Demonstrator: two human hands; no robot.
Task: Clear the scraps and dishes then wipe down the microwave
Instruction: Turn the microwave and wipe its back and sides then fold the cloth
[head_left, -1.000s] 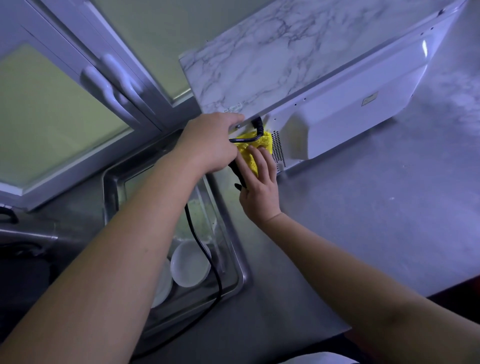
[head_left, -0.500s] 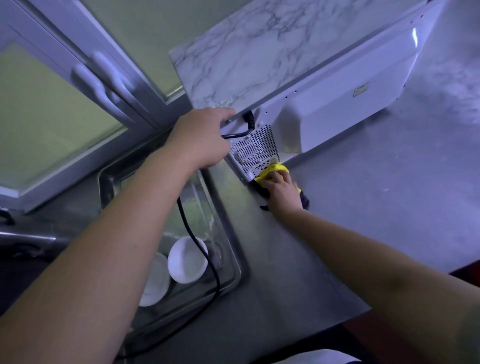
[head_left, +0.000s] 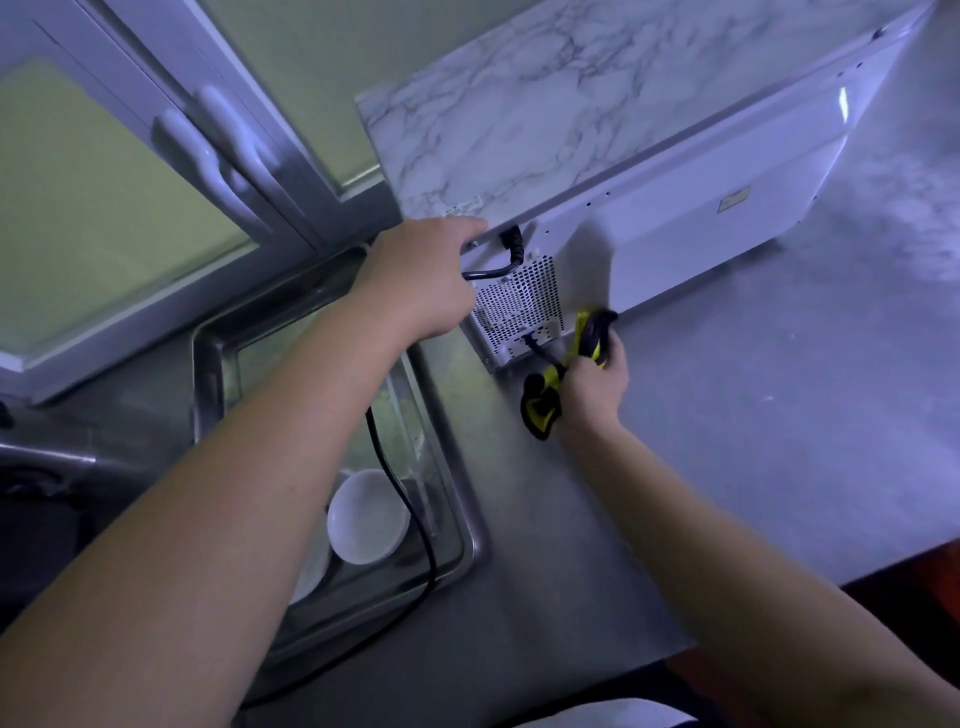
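Microwave (head_left: 701, 244) rear: L hand (head_left: 415, 280) at corner, grip unclear, fingers hidden; R hand (head_left: 595, 387) grip round yellow cloth (head_left: 543, 408).

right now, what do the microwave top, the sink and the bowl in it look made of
Microwave top: marble-look film or laminate, grey veins on white. Sink: probably stainless steel, dull grey metallic rim. Bowl: smooth white, likely glazed ceramic, possibly plastic.

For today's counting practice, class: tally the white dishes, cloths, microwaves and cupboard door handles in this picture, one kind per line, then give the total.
White dishes: 2
Cloth: 1
Microwave: 1
Door handles: 2
Total: 6
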